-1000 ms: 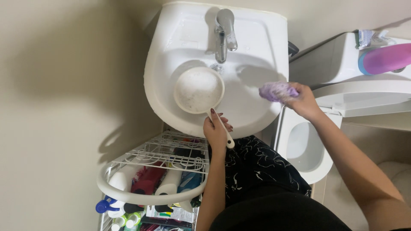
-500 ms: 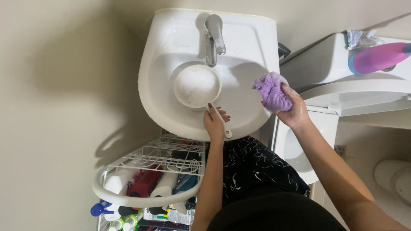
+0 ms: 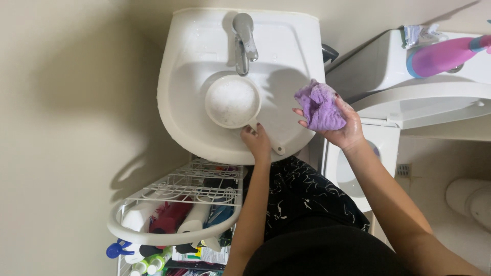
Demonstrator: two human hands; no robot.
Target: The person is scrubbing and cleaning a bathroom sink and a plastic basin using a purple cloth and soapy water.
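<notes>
- Looking down from the lower part of the frame, the left hand (image 3: pixel 257 143) curls its fingers pinching the handle of the scoop (image 3: pixel 232 101) where it meets the bowl, near the sink's (image 3: pixel 179 76) front rim.
- The right hand (image 3: pixel 343 128), right of centre, has its fingers wrapped around a bunched purple cloth (image 3: pixel 319 106), held over the sink's right edge.
- The scoop sits in the middle of the basin, open side up, just below the tap (image 3: pixel 244 38). Its long axis runs from bowl to handle, slanting toward the lower right of the frame; the handle's tip (image 3: pixel 279 150) lies over the front rim.
- Risk, as I judge it: the grip sits close to the bowl, so a scoop with water in it could tip and spill over the rim onto the wire rack (image 3: pixel 179 197) at lower left.
- The cloth looks wet; drips could land on the toilet (image 3: pixel 388 66) at upper right.
</notes>
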